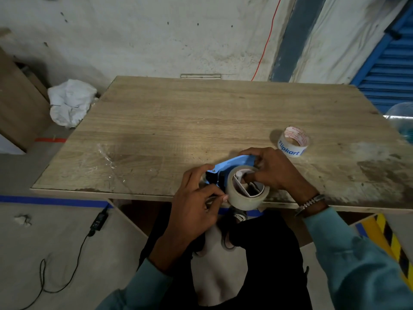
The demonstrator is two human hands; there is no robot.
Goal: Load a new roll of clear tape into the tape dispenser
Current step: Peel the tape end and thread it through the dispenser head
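Observation:
A blue tape dispenser (232, 163) lies at the near edge of the wooden table (201, 121). A roll of clear tape (242, 196) sits on its white hub, tilted toward me. My right hand (274, 168) grips the dispenser's far side, fingers reaching into the roll's core. My left hand (196, 198) pinches at the left side of the roll, thumb and forefinger closed at the tape's edge beside the dispenser's black front part. What lies between those fingertips is too small to tell.
A white printed tape roll (293, 142) stands on the table to the right. A crumpled strip of clear film (107, 159) lies at the left. On the floor are a white sack (71, 101), a cardboard box (20, 104) and a black cable with adapter (98, 221).

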